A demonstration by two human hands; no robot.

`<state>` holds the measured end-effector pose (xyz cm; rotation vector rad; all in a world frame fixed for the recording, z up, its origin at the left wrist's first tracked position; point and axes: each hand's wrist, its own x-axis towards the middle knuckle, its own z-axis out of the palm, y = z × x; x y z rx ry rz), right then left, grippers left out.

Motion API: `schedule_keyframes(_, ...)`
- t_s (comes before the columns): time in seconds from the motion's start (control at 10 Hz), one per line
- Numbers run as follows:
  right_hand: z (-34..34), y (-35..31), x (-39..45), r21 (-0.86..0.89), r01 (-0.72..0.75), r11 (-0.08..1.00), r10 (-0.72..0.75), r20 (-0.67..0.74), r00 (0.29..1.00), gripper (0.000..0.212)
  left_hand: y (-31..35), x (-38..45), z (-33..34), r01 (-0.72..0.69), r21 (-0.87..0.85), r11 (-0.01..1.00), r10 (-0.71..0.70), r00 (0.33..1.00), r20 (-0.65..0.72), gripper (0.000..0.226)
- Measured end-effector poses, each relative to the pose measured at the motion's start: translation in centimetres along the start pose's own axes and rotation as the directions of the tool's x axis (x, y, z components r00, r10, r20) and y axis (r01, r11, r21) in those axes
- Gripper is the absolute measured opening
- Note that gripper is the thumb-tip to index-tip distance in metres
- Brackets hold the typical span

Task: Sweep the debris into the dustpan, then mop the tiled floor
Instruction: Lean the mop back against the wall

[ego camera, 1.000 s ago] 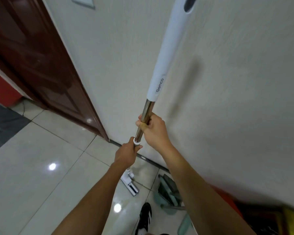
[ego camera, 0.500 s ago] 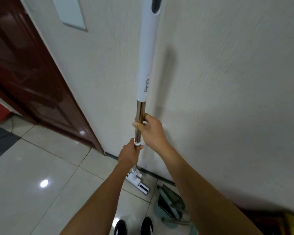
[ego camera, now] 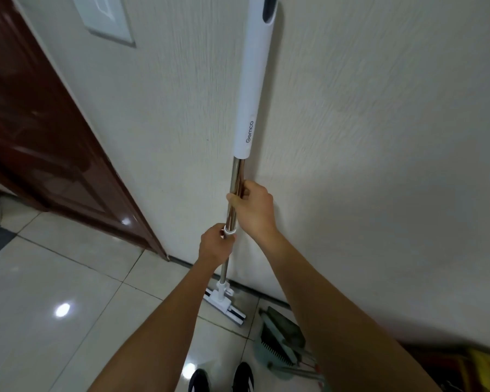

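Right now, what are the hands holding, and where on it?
Both hold the mop by its metal pole: the right hand just below the white grip, the left hand lower, at the white collar.

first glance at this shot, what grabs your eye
The tall mop dominates the centre, standing nearly upright against the pale wall, its white sleeve marked Gemco. Both hands hold the shiny metal pole below that sleeve: the right hand higher, the left hand lower at a white collar. Its flat head rests on the glossy tiles by the wall, with a green dustpan and brush to its right.
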<state>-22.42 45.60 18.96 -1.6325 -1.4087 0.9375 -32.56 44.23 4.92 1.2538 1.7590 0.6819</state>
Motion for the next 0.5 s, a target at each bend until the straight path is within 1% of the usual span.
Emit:
schedule_keyframes(0.1,-0.2,0.1,-0.1,0.0,0.005,1.0,-0.005,-0.016,1.0,0.006,0.5,0.0,-0.2,-0.003,0.001,1.0,0.003,1.0,0.013,0.012)
schedule_keyframes(0.2,-0.6,0.4,-0.3,0.046,-0.03,0.999,0.028,0.033,0.999,0.03,0.5,0.2,-0.2,0.005,0.018,1.0,-0.006,1.0,0.025,0.021)
schedule_keyframes(0.3,-1.4,1.1,-0.7,-0.026,-0.072,0.997,0.073,0.064,0.995,0.045,0.6,-0.5,-1.1,0.02,0.036,0.999,-0.02,1.0,0.007,0.032)
schedule_keyframes(0.4,-1.8,2.8,-1.1,-0.109,-0.125,0.986,0.14,0.135,0.981,0.045,-0.3,-1.2,-2.2,0.068,0.042,0.997,-0.069,0.998,0.008,0.049)
schedule_keyframes(0.5,-0.9,4.3,-1.9,-0.227,-0.15,0.962,0.213,0.282,0.935,0.043,-1.4,-2.8,-4.0,0.075,0.097,0.992,-0.074,0.997,-0.022,0.052)
